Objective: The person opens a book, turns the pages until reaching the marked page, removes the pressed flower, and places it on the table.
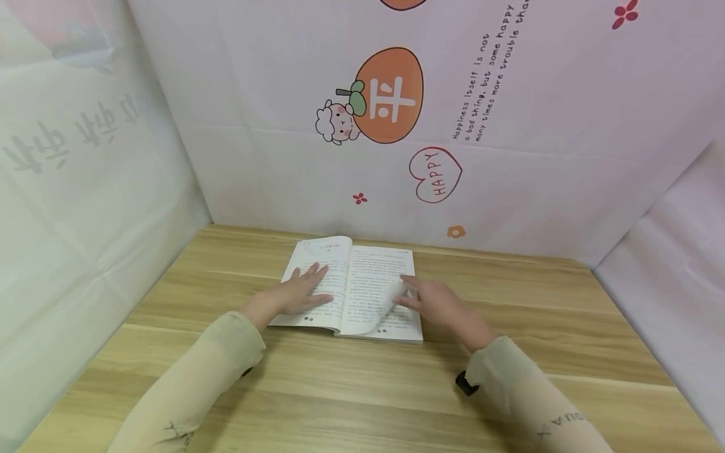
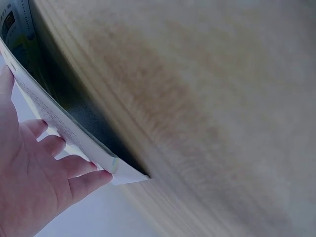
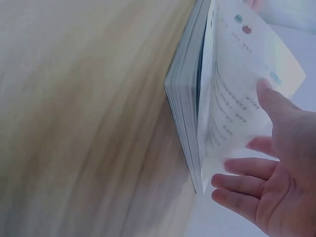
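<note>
While an open paperback book (image 1: 351,286) lies on the wooden desk (image 1: 351,390) | left hand (image 1: 297,294) flat, fingers straight, pressing left page | right hand (image 1: 433,302) grip on the curling page (image 1: 376,302) unclear | step: page-turn underway, likely | next: sweep leaf leftward gently.

A wooden table (image 1: 362,402) stands before a white backdrop (image 1: 272,94) printed with an orange cartoon fruit (image 1: 391,94).
</note>
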`<state>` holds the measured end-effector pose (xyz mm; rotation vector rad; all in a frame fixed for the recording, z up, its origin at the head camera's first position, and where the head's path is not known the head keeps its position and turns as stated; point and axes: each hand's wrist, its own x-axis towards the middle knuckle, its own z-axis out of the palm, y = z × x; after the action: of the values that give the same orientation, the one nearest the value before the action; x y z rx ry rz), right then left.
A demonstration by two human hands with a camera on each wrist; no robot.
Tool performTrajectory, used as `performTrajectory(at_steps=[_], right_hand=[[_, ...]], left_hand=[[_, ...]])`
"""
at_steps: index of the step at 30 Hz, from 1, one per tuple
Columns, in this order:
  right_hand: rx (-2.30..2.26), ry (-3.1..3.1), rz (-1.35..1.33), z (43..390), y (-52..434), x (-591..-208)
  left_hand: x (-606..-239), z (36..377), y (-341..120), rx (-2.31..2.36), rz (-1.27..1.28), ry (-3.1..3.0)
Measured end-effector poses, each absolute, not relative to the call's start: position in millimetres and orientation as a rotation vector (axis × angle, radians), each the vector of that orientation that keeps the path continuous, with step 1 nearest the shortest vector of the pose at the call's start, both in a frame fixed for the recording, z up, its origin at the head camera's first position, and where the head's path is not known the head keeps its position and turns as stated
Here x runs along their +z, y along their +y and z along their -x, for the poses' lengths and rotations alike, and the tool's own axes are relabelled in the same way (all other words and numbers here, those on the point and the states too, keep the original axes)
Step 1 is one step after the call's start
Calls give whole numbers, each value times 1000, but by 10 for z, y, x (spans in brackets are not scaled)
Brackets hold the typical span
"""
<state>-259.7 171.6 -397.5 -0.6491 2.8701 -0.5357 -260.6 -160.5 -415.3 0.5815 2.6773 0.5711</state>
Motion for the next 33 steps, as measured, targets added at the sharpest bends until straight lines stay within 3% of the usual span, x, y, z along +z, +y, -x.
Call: performTrajectory(at_steps=[33], right_hand=[[-757, 2775, 1045, 2258, 1245, -4147]], left_hand=[[-4082, 2580, -1591, 696, -611, 2678]])
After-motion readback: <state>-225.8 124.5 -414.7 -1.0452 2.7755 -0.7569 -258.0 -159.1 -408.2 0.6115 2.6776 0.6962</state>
